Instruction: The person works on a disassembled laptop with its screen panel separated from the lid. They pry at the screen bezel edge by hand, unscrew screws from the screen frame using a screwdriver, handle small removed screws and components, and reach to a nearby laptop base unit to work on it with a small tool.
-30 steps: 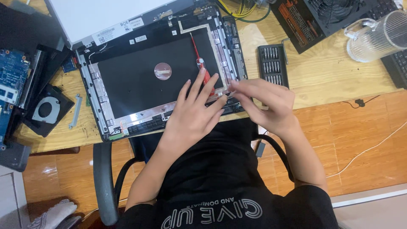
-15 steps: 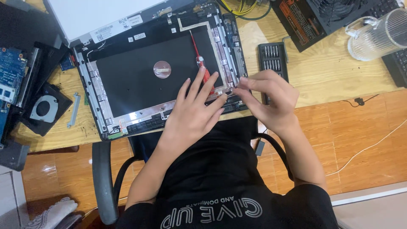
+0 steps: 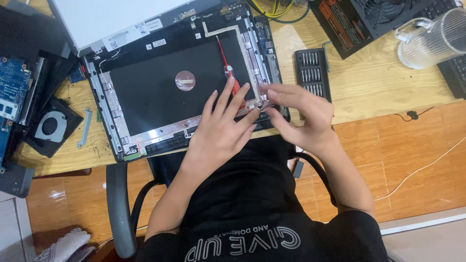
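Wooden desk [image 3: 369, 92]; left hand [image 3: 221, 128] spread flat, right hand [image 3: 303, 116] pinching laptop lid [image 3: 160, 87].

Right hand [image 3: 303, 119] fingers now more spread

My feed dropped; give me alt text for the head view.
Both hands work at the near right corner of an opened laptop lid: left hand flat on it, right hand pinching its edge. A red screwdriver lies on the lid, a bit set beside.
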